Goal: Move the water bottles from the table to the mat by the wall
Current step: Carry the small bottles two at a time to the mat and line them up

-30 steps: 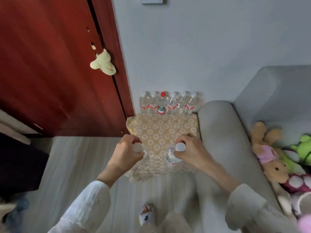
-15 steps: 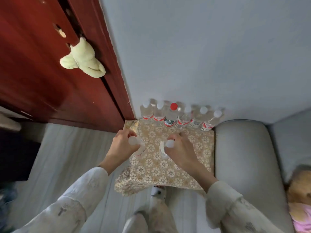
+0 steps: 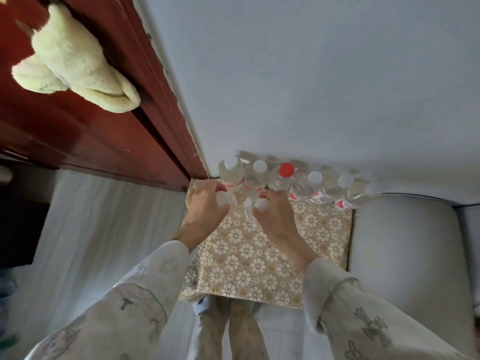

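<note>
Pale wood floor (image 3: 104,229), grey wall (image 3: 311,87), dark red door (image 3: 91,131) with a soft yellow toy (image 3: 75,63) hanging on it. Gold flower mat (image 3: 249,258) flat on the floor, pushed up to the wall, grey sofa arm (image 3: 405,255) just beside. Row of water bottles (image 3: 314,185) at the wall, one red cap (image 3: 286,169). Left hand (image 3: 205,203) closed round a white-cap bottle (image 3: 222,198). Right hand (image 3: 275,216) closed round another bottle (image 3: 261,204). Both low over the mat, near the row.

Head cam, steep down, close.
</note>
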`<state>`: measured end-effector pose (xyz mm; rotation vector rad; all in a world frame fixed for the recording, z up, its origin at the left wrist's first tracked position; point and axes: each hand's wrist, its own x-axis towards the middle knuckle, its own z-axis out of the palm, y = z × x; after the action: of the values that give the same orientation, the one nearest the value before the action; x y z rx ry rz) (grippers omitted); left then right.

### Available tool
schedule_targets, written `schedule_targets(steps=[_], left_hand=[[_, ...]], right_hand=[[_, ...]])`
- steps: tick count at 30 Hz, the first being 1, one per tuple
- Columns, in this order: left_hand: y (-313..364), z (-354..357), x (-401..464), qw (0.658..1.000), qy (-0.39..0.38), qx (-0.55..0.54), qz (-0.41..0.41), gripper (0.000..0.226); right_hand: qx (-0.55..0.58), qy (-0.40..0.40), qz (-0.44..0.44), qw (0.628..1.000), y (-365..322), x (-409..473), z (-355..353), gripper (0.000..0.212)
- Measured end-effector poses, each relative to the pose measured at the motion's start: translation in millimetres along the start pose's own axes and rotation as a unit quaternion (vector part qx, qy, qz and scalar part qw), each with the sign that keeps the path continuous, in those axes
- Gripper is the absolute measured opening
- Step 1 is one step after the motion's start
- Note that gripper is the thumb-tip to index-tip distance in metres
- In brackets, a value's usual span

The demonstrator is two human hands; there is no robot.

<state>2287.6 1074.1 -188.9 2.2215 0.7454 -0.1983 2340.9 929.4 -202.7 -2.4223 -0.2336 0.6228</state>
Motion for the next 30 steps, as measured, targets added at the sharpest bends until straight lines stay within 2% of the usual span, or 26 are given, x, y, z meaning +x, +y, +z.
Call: schedule_targets(steps=[7, 11, 15, 21, 26, 30], left_hand=[[1, 13, 21, 0.999, -0.044, 0.010, 0.024, 0.033], [3, 21, 24, 1.000, -0.020, 0.013, 0.020, 0.036], [4, 20, 17, 1.000, -0.020, 0.004, 0.016, 0.049], [12, 1, -6, 0.997, -0.074, -0.023, -0.004, 0.064], [16, -30, -47, 0.996, -0.072, -0.047, 0.008, 0.058], [5, -67, -96, 0.996, -0.041, -0.076, 0.008, 0.048]], right_hand=[[0.016, 0.009, 0.007, 1.000, -10, 20, 7, 0.031], [0.041, 0.021, 0.014, 0.999, -7, 21, 7, 0.037], [0.071, -0.005, 0.023, 0.997, -3, 14, 4, 0.047], [0.102, -0.032, 0.017, 0.994, -10, -11, -9, 0.051], [0.094, -0.043, 0.024, 0.994, -32, -54, -29, 0.052], [0.072, -0.046, -0.032, 0.996, -57, -98, -40, 0.041]])
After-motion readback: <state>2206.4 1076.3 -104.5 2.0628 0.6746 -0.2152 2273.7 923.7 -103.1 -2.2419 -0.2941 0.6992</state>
